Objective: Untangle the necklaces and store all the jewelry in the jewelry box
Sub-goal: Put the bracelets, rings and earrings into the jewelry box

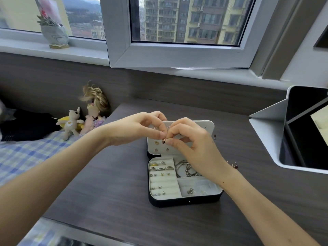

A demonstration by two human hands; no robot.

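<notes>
Dark worktop [113, 183] carries the open jewelry box [177, 201]. Left hand [140, 128] and right hand [193, 144] together pinch a small stud [164, 141] over its lid panel [204, 125], likely storing earrings; next it needs pressing into a free hole

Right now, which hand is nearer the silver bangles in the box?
Right. The right hand hovers over the silver bangles, its wrist covering part of them; the left hand is farther up-left, over the lid. Both pinch a small dark piece.
</notes>
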